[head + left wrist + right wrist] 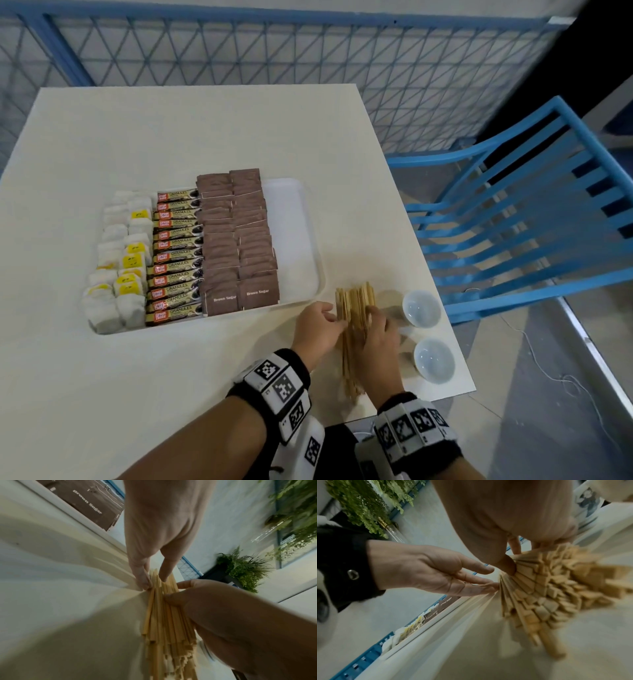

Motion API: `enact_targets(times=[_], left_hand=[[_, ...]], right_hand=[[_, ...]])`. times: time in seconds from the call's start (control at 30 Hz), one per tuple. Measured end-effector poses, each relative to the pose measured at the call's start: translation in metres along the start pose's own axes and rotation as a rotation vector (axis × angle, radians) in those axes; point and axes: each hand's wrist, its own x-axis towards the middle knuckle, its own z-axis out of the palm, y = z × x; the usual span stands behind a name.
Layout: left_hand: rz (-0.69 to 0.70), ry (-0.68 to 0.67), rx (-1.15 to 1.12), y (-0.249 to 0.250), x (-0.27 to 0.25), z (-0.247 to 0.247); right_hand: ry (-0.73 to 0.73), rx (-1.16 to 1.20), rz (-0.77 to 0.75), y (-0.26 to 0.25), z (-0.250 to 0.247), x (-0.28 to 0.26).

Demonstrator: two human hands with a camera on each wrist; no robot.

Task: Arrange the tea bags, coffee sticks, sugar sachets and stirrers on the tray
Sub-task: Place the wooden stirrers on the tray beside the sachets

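A bundle of wooden stirrers [356,301] lies on the table just right of the white tray [291,233]. My right hand [373,322] grips the bundle, thumb on one side and fingers on the other [508,566]. My left hand [334,320] has straight fingers, and their tips touch the bundle's left side [488,586]. The tray holds tea bags [120,260] at the left, then coffee sticks [176,253], then two columns of brown sugar sachets [239,240]. A bare strip runs along the tray's right side.
Two white bowls [421,308] [434,359] stand near the table's right edge, close to the stirrers. A blue slatted chair [531,222] is beyond that edge. A blue mesh fence [308,51] runs behind the table [171,130].
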Motion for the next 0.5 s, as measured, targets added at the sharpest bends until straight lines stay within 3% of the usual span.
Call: enact_targets(times=[0.17,0.5], left_hand=[[0.026,0.066,-0.082,0.007,0.002,0.006],[-0.040,0.052,0.001,0.011,0.009,0.011]], right_hand=[[-0.085,0.197,0.041,-0.008,0.003,0.009],[-0.239,0.171,0.031,-0.008,0.000,0.017]])
